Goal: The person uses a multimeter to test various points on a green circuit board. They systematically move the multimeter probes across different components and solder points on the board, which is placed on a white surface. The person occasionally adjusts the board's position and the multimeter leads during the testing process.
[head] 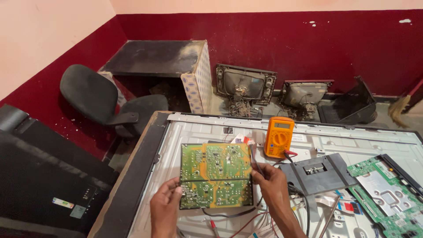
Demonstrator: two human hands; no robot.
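Note:
I hold a green and yellow circuit board upright in front of me, solder side toward the camera. My left hand grips its lower left edge. My right hand grips its right edge, with a thin dark probe lead running up between the fingers. Behind the board lies the open metal back of a flat television panel. An orange multimeter rests on that panel just right of the board's top, its red and black leads trailing toward my right hand.
A green main board and a black bracket sit on the panel at right. Loose wires lie below the board. An office chair, a dark desk and old tube television chassis stand behind. A black panel leans at left.

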